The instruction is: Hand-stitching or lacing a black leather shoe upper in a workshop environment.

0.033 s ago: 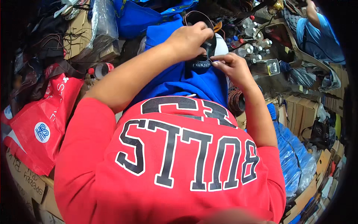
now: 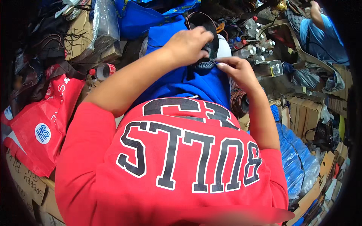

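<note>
Over the blue-clad lap (image 2: 181,83), dark shoe-like item (image 2: 214,46) lies between the hands: left hand (image 2: 188,46) curled over its left side, right hand (image 2: 239,72) at its near right edge, thumb and forefinger almost meeting. Cannot tell if either clamps it. Since earlier frame, left hand slightly nearer the body. Long axis runs away from the wearer; toe end unclear.
</note>
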